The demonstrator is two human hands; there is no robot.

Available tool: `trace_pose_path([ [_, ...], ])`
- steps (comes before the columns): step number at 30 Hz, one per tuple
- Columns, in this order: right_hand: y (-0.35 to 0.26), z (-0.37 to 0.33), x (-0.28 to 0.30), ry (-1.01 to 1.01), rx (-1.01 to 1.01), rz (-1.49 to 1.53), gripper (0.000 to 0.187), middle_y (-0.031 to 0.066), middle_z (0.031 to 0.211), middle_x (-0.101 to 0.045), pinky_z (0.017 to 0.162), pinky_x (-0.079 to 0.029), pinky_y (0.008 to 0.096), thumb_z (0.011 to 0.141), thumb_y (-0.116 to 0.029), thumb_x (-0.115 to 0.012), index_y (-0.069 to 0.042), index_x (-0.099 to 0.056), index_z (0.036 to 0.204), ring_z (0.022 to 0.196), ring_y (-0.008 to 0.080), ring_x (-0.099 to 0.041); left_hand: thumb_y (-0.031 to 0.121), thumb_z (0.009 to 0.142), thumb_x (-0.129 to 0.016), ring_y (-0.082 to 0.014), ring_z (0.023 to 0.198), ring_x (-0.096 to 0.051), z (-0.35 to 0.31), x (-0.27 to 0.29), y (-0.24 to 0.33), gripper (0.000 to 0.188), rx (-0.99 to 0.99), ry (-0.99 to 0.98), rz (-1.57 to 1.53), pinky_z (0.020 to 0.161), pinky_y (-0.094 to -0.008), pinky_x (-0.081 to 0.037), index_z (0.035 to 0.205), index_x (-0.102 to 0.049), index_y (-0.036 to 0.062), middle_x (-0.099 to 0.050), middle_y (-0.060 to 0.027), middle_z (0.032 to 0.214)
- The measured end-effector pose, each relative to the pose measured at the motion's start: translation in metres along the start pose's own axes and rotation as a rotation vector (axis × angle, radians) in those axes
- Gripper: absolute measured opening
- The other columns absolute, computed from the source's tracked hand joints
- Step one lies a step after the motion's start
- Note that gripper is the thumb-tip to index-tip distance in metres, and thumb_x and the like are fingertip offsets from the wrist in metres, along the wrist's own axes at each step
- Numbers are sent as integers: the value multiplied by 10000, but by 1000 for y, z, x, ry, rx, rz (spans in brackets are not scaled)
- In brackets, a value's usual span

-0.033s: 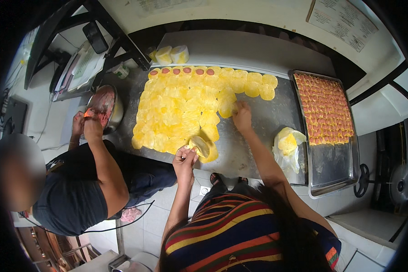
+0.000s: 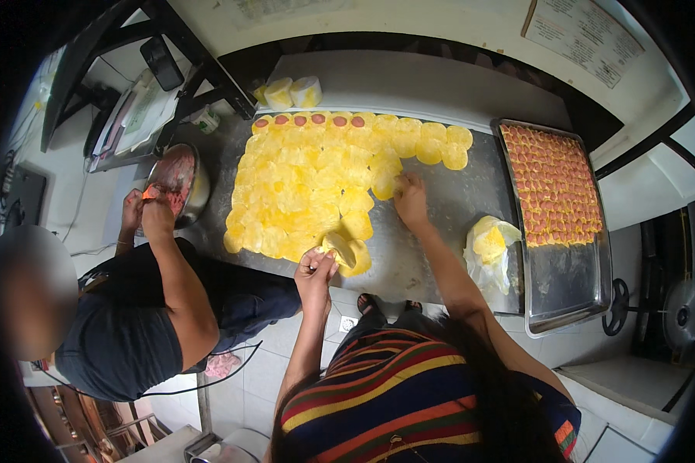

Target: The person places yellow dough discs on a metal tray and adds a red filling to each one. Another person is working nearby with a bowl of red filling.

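Observation:
Round yellow dumpling wrappers point(image 2: 286, 177) lie overlapping in rows across the dark metal table. Small dabs of pink filling point(image 2: 319, 119) sit on several wrappers in the far row. My left hand point(image 2: 315, 276) is closed around a small stack of wrappers point(image 2: 337, 251), held over the near edge of the spread. At the right side of the spread, my right hand point(image 2: 411, 202) has its fingers bent together at the edge of a single wrapper point(image 2: 384, 184). Its fingertips are partly hidden by the hand.
A co-worker point(image 2: 131, 332) on the left works both hands over a metal bowl point(image 2: 201, 185) of pink filling. To the right, a plastic bag of wrappers point(image 2: 488, 245) lies beside a large metal tray point(image 2: 567, 289) with rows of filled dumplings. Wrapper stacks point(image 2: 306, 92) stand at the back.
My right hand has shifted very slightly left at the wrapper's edge. The left hand and its stack look nearly the same.

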State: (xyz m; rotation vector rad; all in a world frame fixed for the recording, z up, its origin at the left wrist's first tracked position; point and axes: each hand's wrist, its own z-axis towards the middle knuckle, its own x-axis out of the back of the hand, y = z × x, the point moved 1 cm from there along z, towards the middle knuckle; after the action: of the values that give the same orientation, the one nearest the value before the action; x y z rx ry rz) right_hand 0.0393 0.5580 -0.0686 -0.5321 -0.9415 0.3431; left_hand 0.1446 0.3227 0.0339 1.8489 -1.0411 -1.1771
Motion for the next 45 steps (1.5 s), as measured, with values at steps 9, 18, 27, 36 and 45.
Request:
trace_pose_path([
  [9,-103,-32,67,-636,-57,1020,215,42,900,-606,698,-458,245,740,-139,-669,-30,-598,911,839,91,-554,-32,782,-582,-48,666,-521,4,-9,-14,154,-1,-78,-5,593,-185,-468,896,-519,51,-514,26,742],
  [18,-95,-30,56,-232,-357,1323,96,9,803,-619,664,-453,229,808,-52,-571,-25,-553,898,705,78,-560,-29,794,-578,-67,681,-537,0,-23,-7,156,-14,-45,-109,605,-198,-485,908,-509,52,-493,35,709],
  [27,-30,-28,32,-40,-257,58,231,117,1034,-533,793,-429,361,710,-96,-635,-48,-550,920,943,260,-506,-16,795,-583,-83,748,-563,-9,4,-7,163,-16,0,-113,647,-212,-497,916,-515,69,-518,27,735],
  [36,-29,-45,35,-151,108,-40,294,114,1184,-480,913,-346,443,685,-147,-632,-60,-548,953,1091,307,-431,-12,798,-580,-74,720,-557,-15,6,-14,130,29,-13,-119,644,-206,-494,883,-524,68,-517,34,735],
  [45,-17,-44,28,-228,147,-79,365,126,1207,-462,981,-265,488,703,-184,-624,-58,-502,1023,1176,296,-372,-23,798,-575,-59,679,-537,-19,4,-21,116,43,-50,-99,610,-204,-490,855,-527,66,-472,48,698],
])
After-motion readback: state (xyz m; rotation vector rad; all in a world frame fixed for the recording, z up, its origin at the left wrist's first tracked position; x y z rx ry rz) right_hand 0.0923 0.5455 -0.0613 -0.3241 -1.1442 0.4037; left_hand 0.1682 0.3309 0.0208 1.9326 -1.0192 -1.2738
